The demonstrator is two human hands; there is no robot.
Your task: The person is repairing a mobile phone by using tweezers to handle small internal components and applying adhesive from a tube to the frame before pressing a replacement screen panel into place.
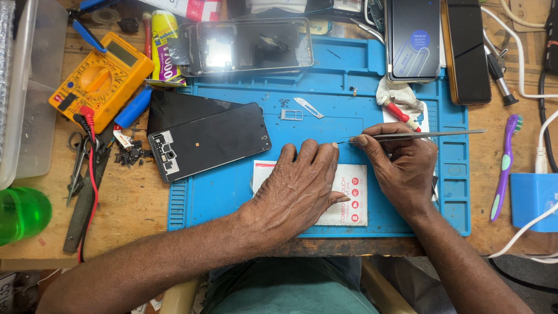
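Blue mat (232, 192) sits under both hands so tiny parts stay put. I see my left hand (299, 189) pressed flat on a white packet (354, 200); my right hand (401, 166) pinches thin tweezers (418, 135), tip just past my left fingertips. Beyond lies a black phone (209, 141)

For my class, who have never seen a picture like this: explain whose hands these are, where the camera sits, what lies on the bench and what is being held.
There is one picture, taken by a camera on the person's head, looking down at their own two bare hands. They work over a blue mat on a wooden bench. The right hand holds metal tweezers, tips pointing left. The left hand rests flat on a white packet, fingertips close to the tweezer tips. Nearby lie a black phone panel, another phone, a yellow multimeter and a purple toothbrush.
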